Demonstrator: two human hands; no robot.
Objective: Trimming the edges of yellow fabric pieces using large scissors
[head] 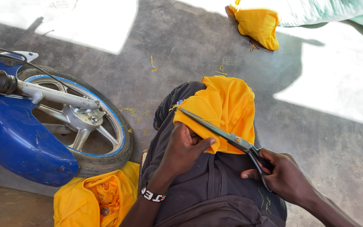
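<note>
Cloth: a folded piece of yellow fabric (227, 110) lies over the person's knee, on the dark trousers (209, 178), just ahead of both hands.
Scissors: long dark scissors (225, 135) lie across the near edge of the cloth, blades close together as far as I can see, tip pointing away to the left beyond the left hand.
Right hand: the right hand (284, 174) is closed around the scissor handles, fingers through the loops, off the cloth and to its right.
Left hand: the left hand (185, 148) pinches the cloth's near edge, thumb lying right under the blades; a beaded bracelet (153, 195) sits on that wrist.
Risk to the thumb: it sits so near the cutting line that, to my eye, a closing stroke could nick it.
Risk to the trousers: the fabric rests straight on the leg, so a low blade might catch the dark cloth beneath, or the leg.
Risk to the cut: the piece is folded and slack; I judge it could bunch or slide off the knee and the cut wander.
Around: a blue motorbike wheel (74, 122) stands left of the left hand, a yellow heap (95, 197) lies below it, and another yellow bundle (258, 25) lies well beyond on the concrete floor (181, 50), among thread scraps.
</note>
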